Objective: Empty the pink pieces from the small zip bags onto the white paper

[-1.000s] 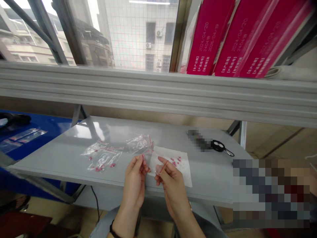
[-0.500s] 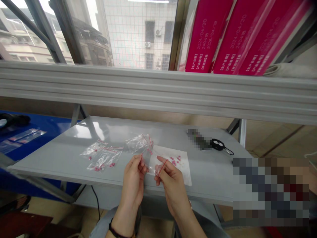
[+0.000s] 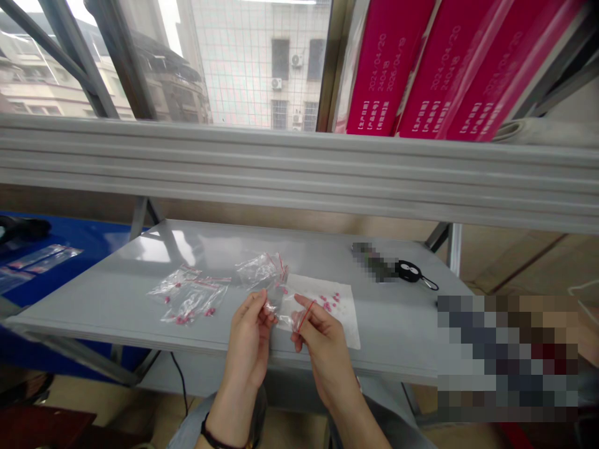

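Observation:
Between my left hand (image 3: 247, 340) and my right hand (image 3: 322, 343), a small clear zip bag (image 3: 285, 315) with a red seal strip is pinched by the fingers of both hands. A few pink beads seem to lie inside it. Just beyond my hands, loose pink beads (image 3: 327, 304) are scattered on a white paper sheet (image 3: 339, 321). To the left, filled clear bags (image 3: 189, 298) with pink beads lie on the grey table (image 3: 397, 337), and another clear bag (image 3: 259, 271) sits near the hands, untouched.
A black key fob (image 3: 408, 271) and a pixelated object (image 3: 374, 262) lie at the table's far side. A pixelated patch (image 3: 505, 355) covers the right. A metal shelf rail (image 3: 299, 168) crosses above, holding red binders (image 3: 421, 68). A blue table (image 3: 60, 262) stands left.
My left hand has shifted slightly left and the bag sits a little lower between my fingers. The whole view has drifted slightly, and the objects on the table have not moved.

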`<state>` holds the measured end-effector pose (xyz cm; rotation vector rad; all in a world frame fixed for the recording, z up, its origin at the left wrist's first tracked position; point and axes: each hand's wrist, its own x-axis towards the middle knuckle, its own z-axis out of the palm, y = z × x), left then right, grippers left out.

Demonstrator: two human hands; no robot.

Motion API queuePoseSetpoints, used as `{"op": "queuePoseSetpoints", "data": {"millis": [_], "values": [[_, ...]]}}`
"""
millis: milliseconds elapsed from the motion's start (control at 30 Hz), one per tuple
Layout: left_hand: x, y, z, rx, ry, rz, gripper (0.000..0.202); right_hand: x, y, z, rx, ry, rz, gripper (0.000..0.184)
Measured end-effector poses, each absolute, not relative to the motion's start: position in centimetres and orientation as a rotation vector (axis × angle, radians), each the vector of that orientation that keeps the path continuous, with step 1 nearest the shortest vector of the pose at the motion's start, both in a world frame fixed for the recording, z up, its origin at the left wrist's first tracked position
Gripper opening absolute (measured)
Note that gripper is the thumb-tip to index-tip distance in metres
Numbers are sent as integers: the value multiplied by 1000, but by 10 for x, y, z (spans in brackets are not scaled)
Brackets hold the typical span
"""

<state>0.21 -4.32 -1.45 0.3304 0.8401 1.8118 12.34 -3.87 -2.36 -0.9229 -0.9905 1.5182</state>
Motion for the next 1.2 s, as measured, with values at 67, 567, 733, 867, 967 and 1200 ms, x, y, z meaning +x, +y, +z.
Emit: {"op": "queuePoseSetpoints", "data": {"millis": [67,567,733,867,967,1200], "values": [[5,-45,-10,193,759,1780,24,123,-39,-23,-920,-975,1507,44],[29,-55,8,-161,631,1767,52,101,-54,-26,-899,-1278,1388,33],[25,-54,4,-224,675,1793,42,96,-58,-30,-1038,-1402,1264,20],[20,-56,4,-223,652,1863,39,102,-60,-28,-920,-1375,1306,20],[16,-57,7,-238,641,1895,39,104,-59,-31,-988,-1064,1235,16],[30,-57,9,-224,679,1882,38,85,-63,-21,-716,-451,1762,32]]}}
